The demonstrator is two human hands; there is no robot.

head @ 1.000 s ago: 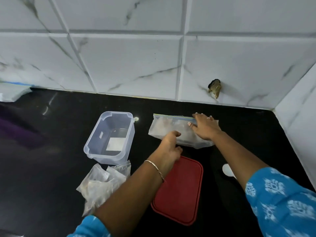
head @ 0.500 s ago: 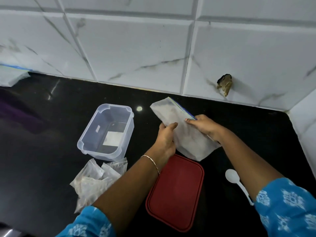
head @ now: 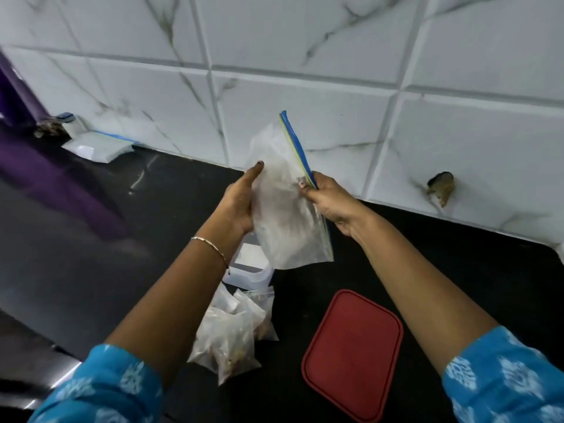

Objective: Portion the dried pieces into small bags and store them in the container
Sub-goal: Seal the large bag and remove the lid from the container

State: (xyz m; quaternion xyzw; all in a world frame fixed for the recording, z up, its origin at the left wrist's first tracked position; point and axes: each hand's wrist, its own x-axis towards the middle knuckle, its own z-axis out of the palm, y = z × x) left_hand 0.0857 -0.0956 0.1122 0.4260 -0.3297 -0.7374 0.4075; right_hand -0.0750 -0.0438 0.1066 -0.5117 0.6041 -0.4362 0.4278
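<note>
The large zip bag [head: 283,209] is held in the air above the table [head: 91,254], tilted, w/ its blue zip strip running along the upper right edge. Film is clear, thin, crinkled; contents appear as a pale, blurred mass inside, type not resolvable. The left hand [head: 241,203] supports the bag's left side, palm against the film, fingers extended upward. The right hand [head: 329,203] is clamped on the zip edge, thumb and fingers pinching the strip. Whether the zip is sealed cannot be told.

Below the bag, partly hidden by the left forearm, sits the clear container [head: 253,273]: rigid translucent plastic, rounded corners. Contents not visible from this angle. Just in front of it lie the small bags [head: 232,334], approx. three or four, clear film, wrinkled, holding brownish dried pieces. The red lid [head: 351,355] lies flat on the table, well right of the small bags: rounded rectangle, matte, raised rim.

Status, as judged: several portions are bagged; none stored yet as far as visible. Remaining: further portioning from the large bag if stock is left, loading small bags into the container, fitting the lid.

The table surface is black, glossy, reflective.
</note>
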